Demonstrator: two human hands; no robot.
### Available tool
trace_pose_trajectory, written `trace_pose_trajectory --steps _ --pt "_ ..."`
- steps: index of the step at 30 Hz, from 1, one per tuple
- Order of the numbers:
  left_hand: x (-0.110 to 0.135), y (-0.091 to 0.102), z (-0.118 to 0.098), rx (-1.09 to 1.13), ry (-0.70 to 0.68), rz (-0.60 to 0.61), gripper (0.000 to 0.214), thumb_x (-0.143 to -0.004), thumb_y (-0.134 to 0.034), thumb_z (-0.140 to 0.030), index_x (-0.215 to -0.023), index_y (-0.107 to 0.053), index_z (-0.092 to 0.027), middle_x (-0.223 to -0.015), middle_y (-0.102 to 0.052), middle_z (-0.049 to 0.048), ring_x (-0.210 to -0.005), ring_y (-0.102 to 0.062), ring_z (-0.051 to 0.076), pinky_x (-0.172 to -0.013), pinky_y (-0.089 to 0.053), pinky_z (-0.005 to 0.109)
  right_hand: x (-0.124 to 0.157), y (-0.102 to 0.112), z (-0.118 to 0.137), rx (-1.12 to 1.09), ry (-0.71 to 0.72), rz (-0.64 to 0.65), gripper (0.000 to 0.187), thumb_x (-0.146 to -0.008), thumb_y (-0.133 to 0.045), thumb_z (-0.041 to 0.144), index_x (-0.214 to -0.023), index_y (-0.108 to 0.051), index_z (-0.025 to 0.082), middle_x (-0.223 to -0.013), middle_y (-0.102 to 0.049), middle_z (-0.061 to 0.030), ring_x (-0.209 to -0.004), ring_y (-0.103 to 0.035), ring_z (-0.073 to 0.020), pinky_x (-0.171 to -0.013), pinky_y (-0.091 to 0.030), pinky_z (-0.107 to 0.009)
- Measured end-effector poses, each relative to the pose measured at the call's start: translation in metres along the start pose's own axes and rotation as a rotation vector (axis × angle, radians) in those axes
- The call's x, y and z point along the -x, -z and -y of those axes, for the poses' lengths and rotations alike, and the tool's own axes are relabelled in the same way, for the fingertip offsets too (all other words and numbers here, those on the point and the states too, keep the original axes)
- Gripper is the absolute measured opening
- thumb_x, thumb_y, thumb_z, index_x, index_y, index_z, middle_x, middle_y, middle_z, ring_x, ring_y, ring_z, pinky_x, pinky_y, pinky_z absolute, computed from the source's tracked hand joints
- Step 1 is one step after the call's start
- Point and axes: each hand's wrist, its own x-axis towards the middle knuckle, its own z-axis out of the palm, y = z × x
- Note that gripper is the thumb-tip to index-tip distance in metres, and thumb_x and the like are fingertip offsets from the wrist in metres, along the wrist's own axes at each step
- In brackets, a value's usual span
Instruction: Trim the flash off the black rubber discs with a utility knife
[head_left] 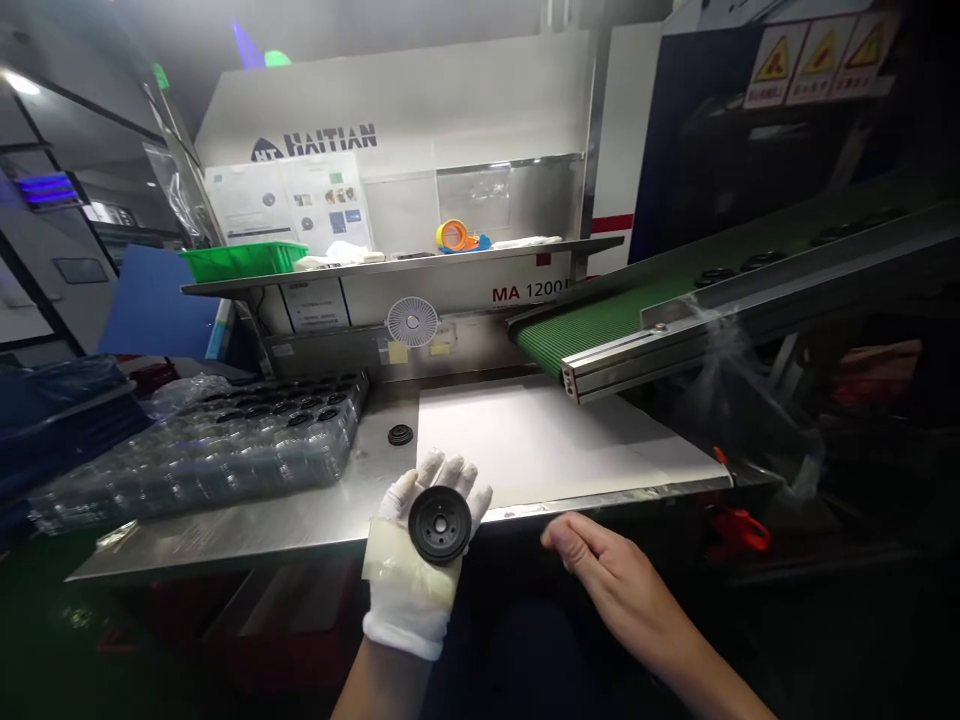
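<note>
Our left hand (409, 595), white-gloved, is held out palm up nearest the lens. A black moulded disc (440, 524) with a central hole lies on the palm: grip released, not clenched, fingers spread beyond the disc. Our right hand (600, 560), bare and empty, has a loose grip, fingertips just off the front edge of the stainless tabletop (247, 535).

A second black disc (400, 434) sits on the tabletop, just beside a white sheet (525, 440). To the left, a clear plastic tray (225, 450) holds black discs in rows. Beyond, a green conveyor belt (600, 325) carries further black discs (761, 262), its end above the white sheet. Behind, a Haitian MA 1200 machine (465, 130) has a shelf (450, 258) bearing a green bin (244, 260).
</note>
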Motion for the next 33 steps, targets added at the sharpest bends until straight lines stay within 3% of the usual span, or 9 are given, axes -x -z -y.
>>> trace_pose_trajectory --steps 3,6,9,12,17,22,25,29,33 --pt "-0.003 0.002 -0.002 -0.006 0.005 0.011 0.034 -0.083 -0.056 -0.018 -0.117 -0.059 -0.012 -0.125 -0.059 0.0175 -0.116 -0.054 0.035 -0.094 -0.044 0.059 -0.010 0.002 -0.005 0.083 -0.052 0.025 0.049 -0.087 -0.053 0.061 -0.061 -0.046 0.020 -0.056 -0.042 0.0048 -0.052 -0.041 -0.0130 -0.049 -0.031 -0.023" --pt "-0.013 0.004 -0.005 0.003 0.017 -0.014 0.037 -0.084 -0.055 -0.019 -0.121 -0.057 -0.012 -0.127 -0.057 0.0182 -0.116 -0.054 0.036 -0.095 -0.043 0.059 -0.026 0.000 -0.012 0.086 -0.078 0.078 0.052 -0.078 -0.061 0.067 -0.061 -0.045 0.021 -0.054 -0.041 0.0060 -0.051 -0.039 -0.0124 -0.048 -0.029 -0.023" --pt "-0.032 0.006 -0.010 0.005 0.035 -0.067 0.039 -0.085 -0.055 -0.021 -0.124 -0.055 -0.013 -0.127 -0.057 0.0183 -0.116 -0.054 0.036 -0.095 -0.042 0.061 -0.045 -0.002 -0.025 0.100 -0.133 0.061 0.043 -0.082 -0.054 0.067 -0.081 -0.057 0.024 -0.068 -0.057 0.0033 -0.062 -0.054 -0.0169 -0.056 -0.040 -0.024" --pt "-0.056 0.010 -0.015 0.015 0.054 -0.101 0.041 -0.086 -0.055 -0.023 -0.126 -0.054 -0.014 -0.129 -0.056 0.0185 -0.118 -0.052 0.036 -0.096 -0.041 0.062 -0.070 -0.005 -0.045 0.188 -0.184 -0.037 0.037 -0.089 -0.050 0.058 -0.112 -0.054 0.029 -0.098 -0.065 -0.0019 -0.086 -0.063 -0.0226 -0.070 -0.047 -0.029" --pt "-0.097 0.019 -0.027 0.048 0.106 -0.149 0.041 -0.087 -0.053 -0.024 -0.127 -0.054 -0.014 -0.130 -0.054 0.0183 -0.119 -0.051 0.038 -0.097 -0.039 0.063 -0.117 -0.007 -0.094 0.539 0.084 -0.120 0.042 -0.093 -0.030 0.022 -0.128 -0.052 0.025 -0.105 -0.061 -0.0079 -0.094 -0.059 -0.0241 -0.075 -0.046 -0.036" --pt "-0.125 0.032 -0.038 0.089 0.139 -0.174 0.041 -0.089 -0.049 -0.026 -0.128 -0.053 -0.013 -0.131 -0.054 0.0184 -0.120 -0.049 0.038 -0.098 -0.038 0.064 -0.149 -0.012 -0.140 0.671 0.203 -0.085 0.038 -0.095 -0.034 0.025 -0.123 -0.060 0.023 -0.102 -0.063 -0.0075 -0.095 -0.057 -0.0254 -0.082 -0.045 -0.039" --pt "-0.135 0.037 -0.041 0.101 0.130 -0.236 0.042 -0.089 -0.047 -0.029 -0.128 -0.053 -0.013 -0.130 -0.055 0.0177 -0.120 -0.050 0.038 -0.097 -0.038 0.064 -0.154 -0.020 -0.157 0.648 0.179 -0.052 0.038 -0.097 -0.037 0.040 -0.114 -0.065 0.021 -0.102 -0.063 -0.0080 -0.096 -0.057 -0.0275 -0.078 -0.047 -0.040" --pt "-0.141 0.039 -0.042 0.123 0.127 -0.289 0.042 -0.090 -0.046 -0.031 -0.127 -0.054 -0.013 -0.129 -0.056 0.0176 -0.119 -0.051 0.038 -0.096 -0.038 0.065 -0.150 -0.021 -0.157 0.580 0.159 -0.068 0.037 -0.095 -0.042 0.050 -0.107 -0.067 0.025 -0.106 -0.063 -0.0060 -0.102 -0.056 -0.0287 -0.082 -0.048 -0.041" --pt "-0.145 0.041 -0.043 0.129 0.131 -0.271 0.038 -0.089 -0.046 -0.028 -0.122 -0.058 -0.012 -0.129 -0.056 0.0168 -0.120 -0.050 0.036 -0.098 -0.036 0.065 -0.131 0.000 -0.148 0.493 0.084 -0.321 0.028 -0.094 -0.046 0.050 -0.098 -0.064 0.028 -0.106 -0.063 -0.0035 -0.100 -0.059 -0.0258 -0.093 -0.045 -0.039"
